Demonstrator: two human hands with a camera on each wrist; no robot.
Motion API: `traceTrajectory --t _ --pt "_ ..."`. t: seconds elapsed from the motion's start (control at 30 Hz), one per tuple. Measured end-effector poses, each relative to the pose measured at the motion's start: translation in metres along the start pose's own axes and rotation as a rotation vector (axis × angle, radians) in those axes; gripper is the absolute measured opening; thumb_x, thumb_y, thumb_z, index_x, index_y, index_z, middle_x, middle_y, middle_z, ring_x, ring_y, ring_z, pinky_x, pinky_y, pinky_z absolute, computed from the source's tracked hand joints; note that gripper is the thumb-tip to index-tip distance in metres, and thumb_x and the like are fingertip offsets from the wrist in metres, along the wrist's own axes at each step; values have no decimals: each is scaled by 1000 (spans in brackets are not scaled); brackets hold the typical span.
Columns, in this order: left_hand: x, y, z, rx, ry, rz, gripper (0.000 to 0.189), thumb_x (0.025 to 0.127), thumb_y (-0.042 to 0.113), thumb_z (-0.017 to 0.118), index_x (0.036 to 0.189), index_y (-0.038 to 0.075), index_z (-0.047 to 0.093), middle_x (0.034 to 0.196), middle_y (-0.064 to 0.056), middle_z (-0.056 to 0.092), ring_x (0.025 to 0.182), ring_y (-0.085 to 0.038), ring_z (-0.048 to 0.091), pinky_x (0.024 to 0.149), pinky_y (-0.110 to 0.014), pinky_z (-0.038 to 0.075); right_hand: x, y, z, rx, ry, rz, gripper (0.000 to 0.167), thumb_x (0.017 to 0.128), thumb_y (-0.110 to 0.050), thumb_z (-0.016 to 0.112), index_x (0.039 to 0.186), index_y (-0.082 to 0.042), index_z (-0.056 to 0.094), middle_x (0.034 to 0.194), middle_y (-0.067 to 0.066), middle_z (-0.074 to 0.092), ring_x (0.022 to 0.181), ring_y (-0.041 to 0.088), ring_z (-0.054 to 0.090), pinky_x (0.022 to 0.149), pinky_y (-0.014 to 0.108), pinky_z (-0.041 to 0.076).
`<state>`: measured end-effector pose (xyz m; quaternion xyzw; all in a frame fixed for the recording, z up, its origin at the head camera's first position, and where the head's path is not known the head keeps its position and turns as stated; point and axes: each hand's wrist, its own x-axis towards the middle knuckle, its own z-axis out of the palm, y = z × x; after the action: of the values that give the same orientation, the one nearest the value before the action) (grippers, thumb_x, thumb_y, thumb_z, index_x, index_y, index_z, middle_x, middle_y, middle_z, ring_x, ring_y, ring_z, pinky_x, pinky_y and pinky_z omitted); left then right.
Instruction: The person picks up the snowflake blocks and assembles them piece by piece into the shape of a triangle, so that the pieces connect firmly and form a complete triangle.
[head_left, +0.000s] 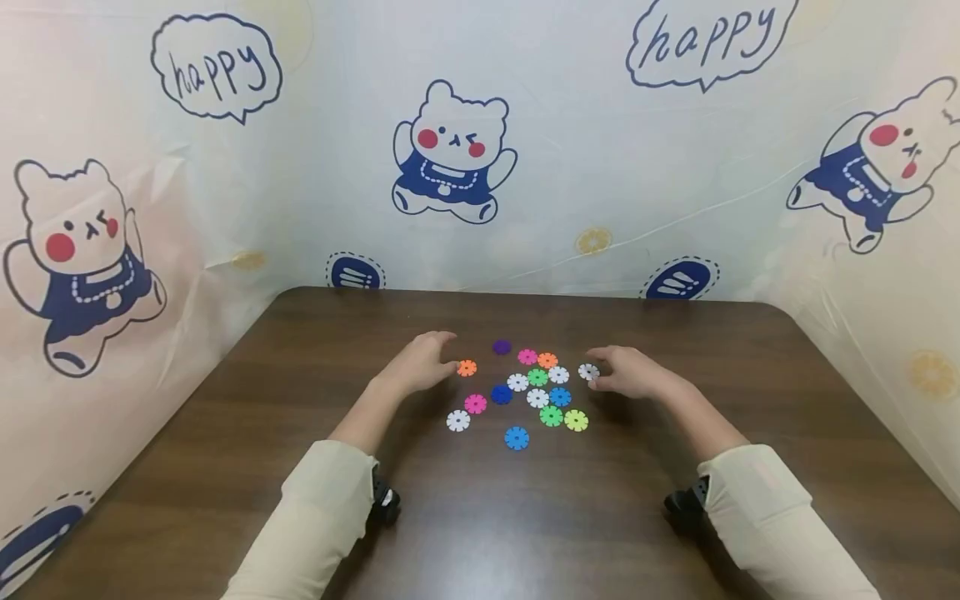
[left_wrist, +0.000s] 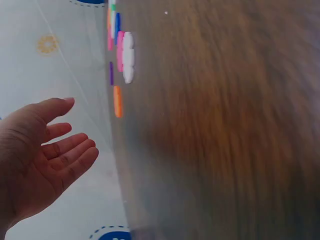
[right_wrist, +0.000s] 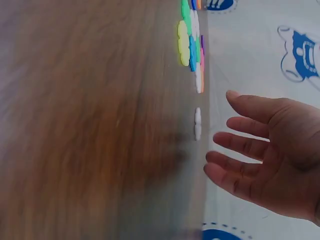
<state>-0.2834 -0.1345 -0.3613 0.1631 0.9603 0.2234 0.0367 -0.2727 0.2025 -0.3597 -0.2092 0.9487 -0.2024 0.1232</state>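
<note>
Several flat, notched plastic discs lie spread over the middle of the brown table. My left hand (head_left: 418,364) hovers at the left side of the group, thumb beside an orange disc (head_left: 467,367); its fingers are relaxed with nothing between them. On the opposite side, my right hand (head_left: 628,372) is held over the table with fingers loosely bent, nearest to a white disc (head_left: 588,372). Between the hands are a purple disc (head_left: 502,347), a dark blue disc (head_left: 502,394) and a yellow disc (head_left: 576,420). A light blue disc (head_left: 517,437) lies closest to me.
The wooden table (head_left: 480,525) has rounded far corners. Behind it and along both sides hangs a pale curtain (head_left: 570,167) printed with cartoon bears. A pink disc (head_left: 475,404) and another white disc (head_left: 458,420) lie at the group's left front.
</note>
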Motion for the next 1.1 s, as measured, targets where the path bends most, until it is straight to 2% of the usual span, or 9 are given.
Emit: traceTrajectory --t 0.13,0.37,0.53,0.7,0.9,1.1 --pt "13 -2 8 -13 -38 -29 51 88 16 63 131 -3 46 129 -19 50 116 -30 49 94 -43 41 12 6 0 81 -11 40 49 89 -19 61 130 4 47 126 23 51 113 36 48 95 51 38" --pt "25 -3 19 -29 -59 -73 44 85 14 67 124 -3 54 122 -17 55 113 -28 51 95 -41 41 24 10 0 118 -17 87 45 87 -16 63 126 3 52 125 22 53 112 34 49 95 49 38" --pt "28 -4 26 9 -61 -90 39 85 16 68 118 -1 59 115 -14 57 105 -25 52 92 -39 42 27 10 1 118 -21 110 44 85 -13 65 124 4 53 123 22 54 110 34 50 95 49 38" --pt "28 -2 29 28 -53 -91 30 84 15 68 111 1 63 105 -11 55 93 -23 51 86 -36 45 29 11 2 114 -18 146 39 83 -7 66 120 2 58 113 19 57 99 31 51 90 46 42" --pt "28 0 30 22 -57 -97 28 85 14 68 109 0 63 105 -11 55 93 -22 51 86 -36 45 32 13 4 114 10 171 30 81 -4 68 111 1 62 99 14 58 87 27 50 79 38 45" --pt "29 0 31 12 -64 -116 25 85 15 68 104 0 63 100 -10 53 89 -22 50 81 -34 46 32 15 6 111 24 160 26 80 -4 70 104 0 60 93 12 56 84 27 49 75 37 44"
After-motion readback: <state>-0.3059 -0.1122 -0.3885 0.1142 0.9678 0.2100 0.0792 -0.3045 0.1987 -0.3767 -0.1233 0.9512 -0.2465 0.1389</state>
